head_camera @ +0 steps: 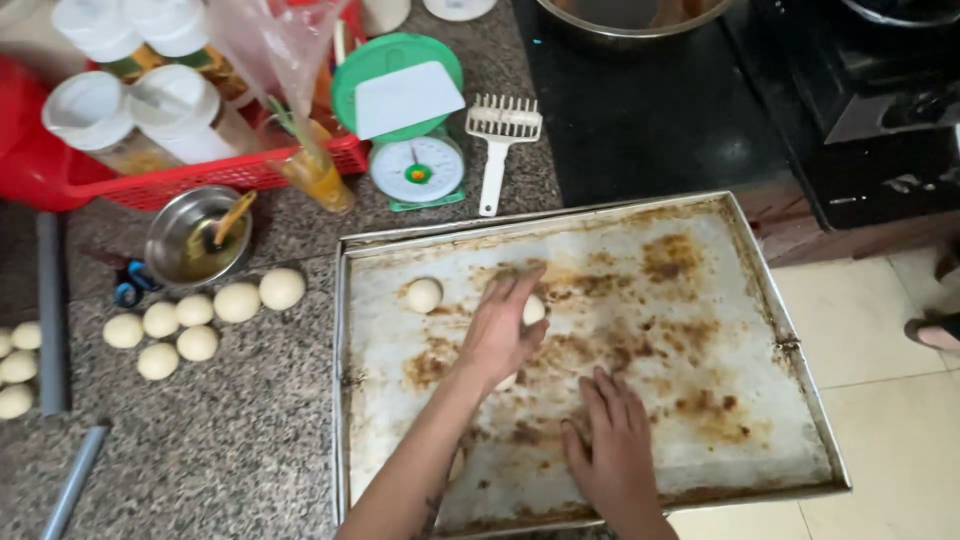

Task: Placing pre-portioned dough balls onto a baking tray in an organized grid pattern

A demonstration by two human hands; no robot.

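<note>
A large stained metal baking tray lies on the granite counter. One dough ball rests on the tray's upper left. My left hand is over the tray, fingers closed around a second dough ball that touches the tray. My right hand lies flat, palm down, on the tray near its front edge, cupped over something I cannot make out.
Several dough balls sit on the counter left of the tray, more at the far left. Behind are a small steel bowl with a brush, a green kitchen scale, a white roller cutter, a red basket and a black stovetop.
</note>
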